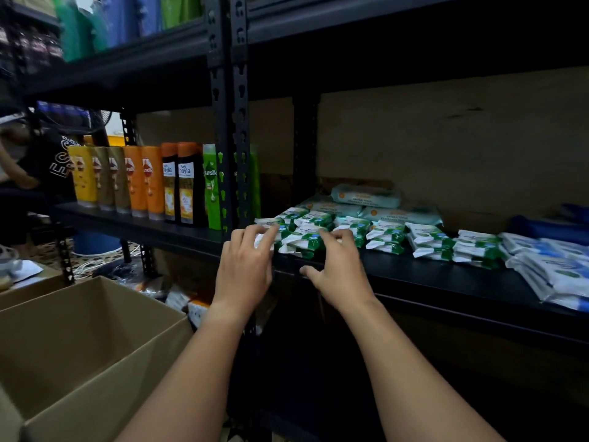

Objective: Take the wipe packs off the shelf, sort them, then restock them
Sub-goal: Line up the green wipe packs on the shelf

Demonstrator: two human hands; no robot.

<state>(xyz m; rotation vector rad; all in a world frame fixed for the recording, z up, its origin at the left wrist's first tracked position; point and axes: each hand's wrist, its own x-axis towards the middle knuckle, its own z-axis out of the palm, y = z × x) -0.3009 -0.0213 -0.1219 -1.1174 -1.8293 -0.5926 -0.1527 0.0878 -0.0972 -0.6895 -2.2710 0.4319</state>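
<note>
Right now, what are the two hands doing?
Left hand: open, fingertips touching a green wipe pack.
Right hand: open, fingers on the same pile, gripping nothing.

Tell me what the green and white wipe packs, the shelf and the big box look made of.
Wipe packs: soft plastic film, glossy, crinkled at the ends. Shelf: probably metal with matte black paint; slotted uprights. Box: plain brown cardboard, dull, with folded flaps.

Dim storeroom view, light falling from the front onto the shelf's edge.

Around the black shelf (446, 275), the recess above and the space below sink into deep shadow. The wipe packs (306, 231) on it are softly blurred, print unreadable, perhaps motion. Uprights left of the shelf bow with wide-angle distortion; corners darken. No strong glare.
</note>
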